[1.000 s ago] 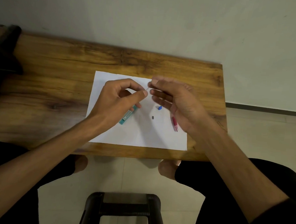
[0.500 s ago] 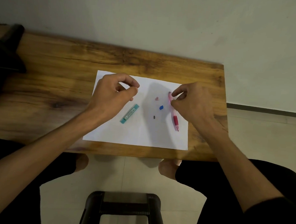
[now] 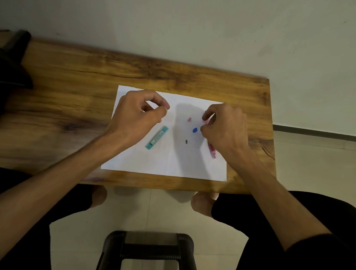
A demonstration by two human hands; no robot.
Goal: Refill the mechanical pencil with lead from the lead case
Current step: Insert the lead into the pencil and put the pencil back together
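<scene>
The right hand pinches the pencil on the paper; the left hand is pinched shut, its contents unseen, above the lead case. Any thin lead held there could snap or drop unnoticed.

Your one head camera looks steeply down and forward from above your lap, close over the table, wall beyond.

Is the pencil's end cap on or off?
Apparently off: a small pink cap lies on the paper, apart from the pencil under the right hand.
</scene>
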